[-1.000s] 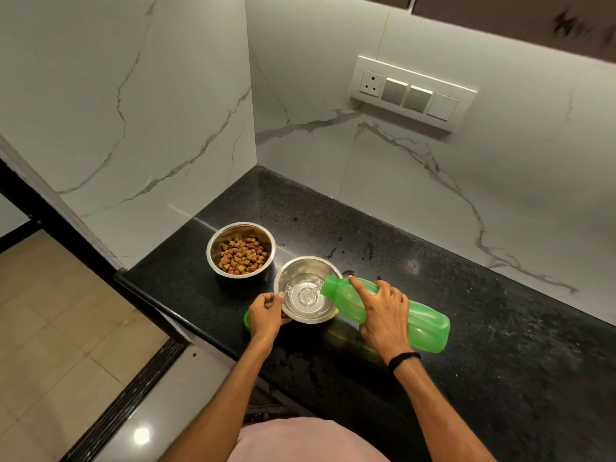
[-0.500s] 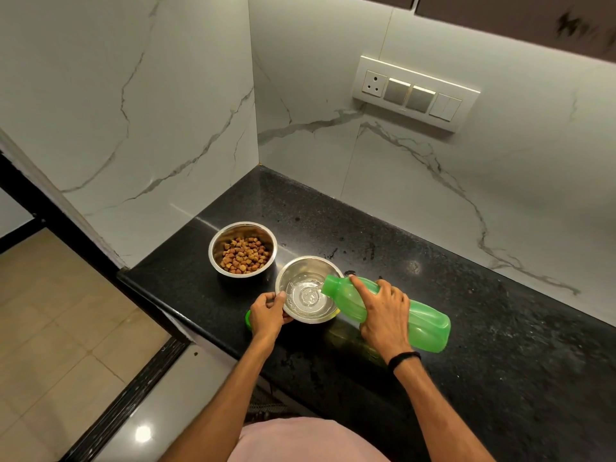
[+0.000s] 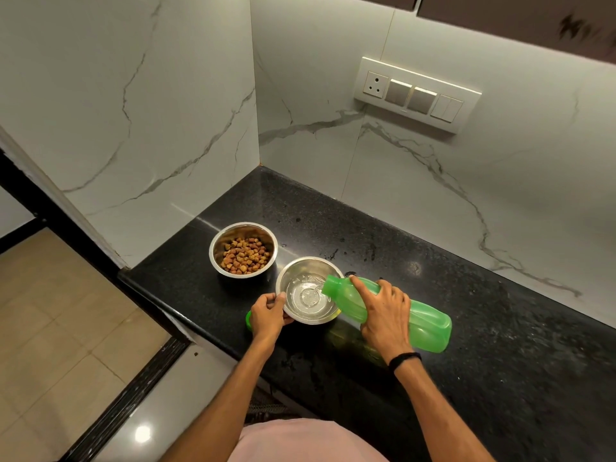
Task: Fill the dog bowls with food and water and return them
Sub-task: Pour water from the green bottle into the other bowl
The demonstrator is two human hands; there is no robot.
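Two steel bowls stand on the black counter near its left end. The far bowl holds brown kibble. The near bowl holds a little water. My right hand grips a green plastic bottle, tipped on its side with its open mouth over the near bowl's rim, and water runs into the bowl. My left hand holds that bowl's near-left rim between thumb and fingers. A green cap peeks out from under my left hand.
White marble walls close the counter's back and left sides. A switch and socket panel sits on the back wall. The counter's front edge runs just below my hands, with tiled floor to the left.
Hands, bottle and bowls hold the same pose while water keeps running into the near bowl. Only the view has shifted slightly.
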